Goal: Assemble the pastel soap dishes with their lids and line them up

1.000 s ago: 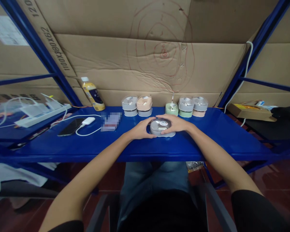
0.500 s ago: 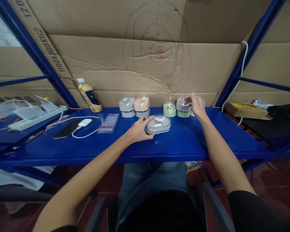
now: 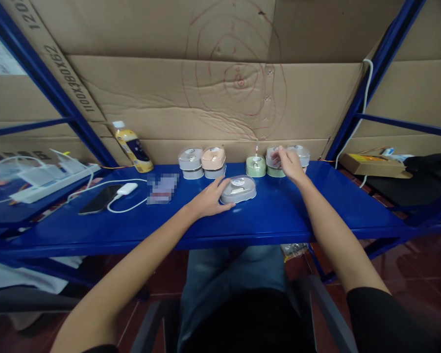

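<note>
My left hand (image 3: 212, 197) grips the left end of a rounded grey box (image 3: 239, 190) with a clear lid, its thumb in front and fingers behind. That box rests on the blue tabletop. My right hand (image 3: 289, 164) is raised at the back right, fingers apart and slightly bent. Its fingertips overlap a grey lidded box (image 3: 271, 158) stacked on a green one (image 3: 276, 171); whether they touch it, I cannot tell. Left of that stack sits a single green box (image 3: 256, 166). Behind my right hand stands another grey-lidded box (image 3: 300, 155), its lower part mostly hidden.
At the back left, a grey box (image 3: 191, 159) and a peach box (image 3: 213, 159) each top a stack. A yellow bottle (image 3: 133, 148), black phone (image 3: 100, 200), white charger (image 3: 127, 189) and blurred packet (image 3: 163, 189) lie farther left. Cardboard (image 3: 150, 88) walls the back.
My right hand has moved left, from beside the back-right stacks to over the grey-on-green one. My left hand stays on the front grey box. The view has shifted slightly.
</note>
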